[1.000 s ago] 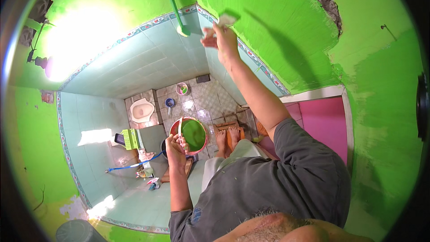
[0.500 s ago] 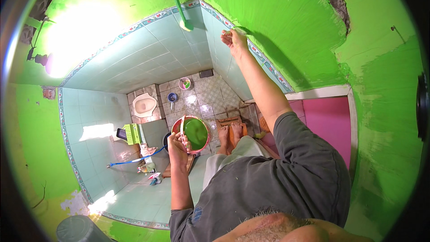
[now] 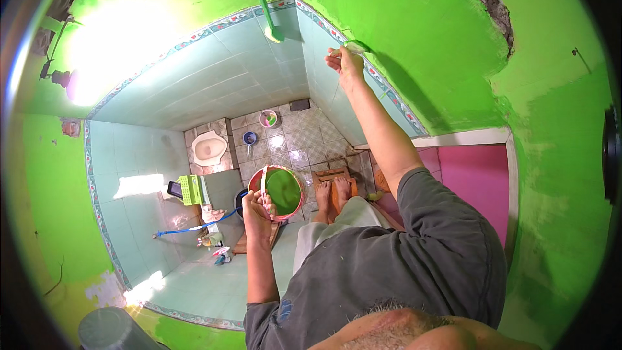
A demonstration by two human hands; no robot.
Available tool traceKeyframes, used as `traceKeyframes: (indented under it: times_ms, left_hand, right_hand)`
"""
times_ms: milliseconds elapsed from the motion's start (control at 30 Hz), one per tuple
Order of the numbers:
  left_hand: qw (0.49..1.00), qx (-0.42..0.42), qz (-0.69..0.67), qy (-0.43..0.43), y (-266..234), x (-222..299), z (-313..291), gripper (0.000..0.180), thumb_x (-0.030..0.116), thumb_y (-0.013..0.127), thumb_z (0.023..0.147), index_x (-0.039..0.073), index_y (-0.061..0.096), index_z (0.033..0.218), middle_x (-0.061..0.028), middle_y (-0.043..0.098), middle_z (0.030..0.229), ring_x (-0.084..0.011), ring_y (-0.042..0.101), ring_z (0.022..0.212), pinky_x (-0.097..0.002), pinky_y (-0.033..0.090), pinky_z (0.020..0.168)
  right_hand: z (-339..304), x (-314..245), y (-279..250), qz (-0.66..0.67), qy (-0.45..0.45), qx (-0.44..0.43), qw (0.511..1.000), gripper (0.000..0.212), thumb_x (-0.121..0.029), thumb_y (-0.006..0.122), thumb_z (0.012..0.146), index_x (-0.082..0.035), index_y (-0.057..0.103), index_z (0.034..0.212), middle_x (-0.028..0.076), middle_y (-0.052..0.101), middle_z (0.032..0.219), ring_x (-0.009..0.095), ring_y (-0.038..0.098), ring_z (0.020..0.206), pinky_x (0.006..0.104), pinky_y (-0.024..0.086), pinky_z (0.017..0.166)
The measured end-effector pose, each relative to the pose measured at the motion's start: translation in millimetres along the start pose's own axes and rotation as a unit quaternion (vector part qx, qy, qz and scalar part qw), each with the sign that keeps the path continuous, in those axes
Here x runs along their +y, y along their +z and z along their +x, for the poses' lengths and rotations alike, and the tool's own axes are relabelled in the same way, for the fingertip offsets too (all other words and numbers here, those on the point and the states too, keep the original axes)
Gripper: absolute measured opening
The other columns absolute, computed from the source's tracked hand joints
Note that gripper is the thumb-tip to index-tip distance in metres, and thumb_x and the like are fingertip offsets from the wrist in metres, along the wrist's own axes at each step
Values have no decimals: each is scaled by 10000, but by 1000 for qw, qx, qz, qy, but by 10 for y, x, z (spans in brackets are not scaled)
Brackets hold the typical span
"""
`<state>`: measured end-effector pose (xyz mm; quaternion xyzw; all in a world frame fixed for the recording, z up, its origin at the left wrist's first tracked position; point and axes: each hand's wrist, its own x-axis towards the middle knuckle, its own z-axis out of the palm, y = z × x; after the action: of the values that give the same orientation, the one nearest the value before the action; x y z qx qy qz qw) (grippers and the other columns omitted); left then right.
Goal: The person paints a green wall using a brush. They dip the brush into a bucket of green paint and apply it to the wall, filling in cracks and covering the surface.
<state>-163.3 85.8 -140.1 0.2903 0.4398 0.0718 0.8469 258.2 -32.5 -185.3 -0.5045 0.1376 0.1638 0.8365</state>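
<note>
My left hand (image 3: 258, 209) is closed on the pale handle of a red-rimmed bucket (image 3: 302, 206), held above the floor. Green paint (image 3: 285, 191) covers the inside of the bucket. At the end of my outstretched right arm, my right hand (image 3: 348, 66) is closed around what looks like a paintbrush (image 3: 357, 46) with a green tip. The tip touches or nearly touches the green wall (image 3: 395, 26), just above the patterned border tiles (image 3: 389, 94). My fingers hide most of the brush's handle.
A green-handled brush or roller (image 3: 264, 6) hangs at the far corner. On the tiled floor stand a squat toilet (image 3: 210, 150), a blue dipper (image 3: 249, 138) and a small pink tub (image 3: 267, 118). A green basket (image 3: 190, 190) sits left beside a blue hose (image 3: 194, 230). A doorway (image 3: 476, 188) opens right.
My right hand and the brush have shifted slightly right and down along the wall, partly with a small shift of the whole view. The left hand still holds the bucket in the same place.
</note>
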Motion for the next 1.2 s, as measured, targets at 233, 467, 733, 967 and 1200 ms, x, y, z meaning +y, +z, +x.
traceKeyframes:
  times_ms: [233, 467, 733, 967, 1200]
  left_hand:
    - [1000, 10, -14, -4, -25, -25, 26, 321, 355, 435, 957, 43, 514, 962, -32, 543, 707, -123, 467, 530, -267, 362, 444]
    - [1000, 12, -5, 0, -159, -66, 29, 387, 394, 411, 934, 35, 541, 997, -29, 544, 718, -138, 476, 545, -278, 359, 475]
    - [1000, 14, -20, 9, -256, -166, 26, 375, 371, 413, 949, 23, 540, 1006, -20, 547, 734, -118, 492, 591, -261, 391, 528]
    - [997, 54, -52, 21, -262, -218, 53, 338, 375, 420, 961, 49, 513, 950, -34, 544, 707, -128, 468, 513, -271, 368, 426]
    - [998, 43, -37, 26, -164, -177, 47, 328, 384, 427, 958, 67, 509, 935, -25, 541, 712, -125, 460, 512, -265, 358, 428]
  right_hand:
    - [-214, -91, 605, -24, -20, -180, 983, 321, -215, 493, 970, -9, 579, 738, 154, 675, 1016, 220, 693, 683, 292, 593, 611]
    - [581, 178, 762, 54, 55, -119, 990, 294, -162, 462, 974, 29, 573, 778, 156, 679, 965, 254, 698, 685, 321, 617, 624]
    - [969, 4, 878, 36, -24, -83, 996, 221, -153, 504, 955, 48, 579, 904, 175, 696, 906, 263, 703, 695, 333, 615, 609]
    - [486, -19, 1252, 21, -42, -117, 992, 245, -118, 470, 951, 76, 581, 851, 171, 669, 784, 257, 691, 590, 303, 598, 511]
    - [923, -251, 1152, 47, -11, -55, 997, 210, -52, 444, 913, 74, 573, 806, 184, 657, 738, 272, 694, 598, 325, 608, 532]
